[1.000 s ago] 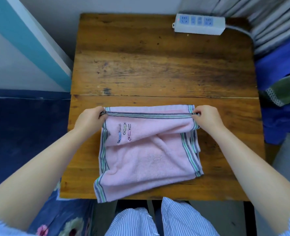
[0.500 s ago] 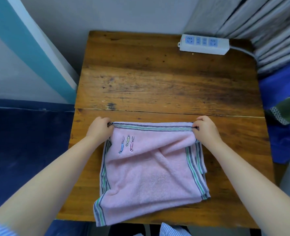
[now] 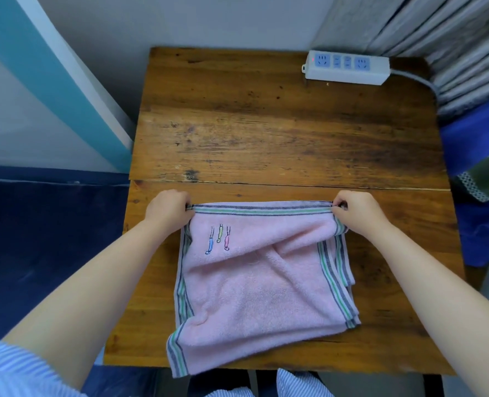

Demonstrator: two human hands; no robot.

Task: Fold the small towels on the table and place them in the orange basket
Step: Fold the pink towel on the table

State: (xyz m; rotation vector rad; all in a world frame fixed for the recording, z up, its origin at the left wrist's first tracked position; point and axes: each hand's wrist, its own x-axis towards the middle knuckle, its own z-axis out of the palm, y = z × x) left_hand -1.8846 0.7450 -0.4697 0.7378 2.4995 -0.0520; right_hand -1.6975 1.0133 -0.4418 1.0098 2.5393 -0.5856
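On the near half of the worn brown wooden table (image 3: 280, 133), the left hand (image 3: 167, 210) and right hand (image 3: 358, 212) each pinch a far corner of the pink striped-edged terry towel (image 3: 254, 282), apparently stretching that edge to square the fold.

Far half of the worn brown wooden table (image 3: 266, 133): bare boards, open to a hand from either side. Only obstacle there is the white power strip with blue sockets (image 3: 346, 67), far right corner, its grey cable (image 3: 418, 80) trailing off the right edge. Near half taken up by the pink terry towel with striped borders (image 3: 260, 282); narrow strips of wood showing left and right of it. Left edge hemmed in by a white and teal wall panel (image 3: 65, 90); right edge by grey pleated fabric (image 3: 452, 38).
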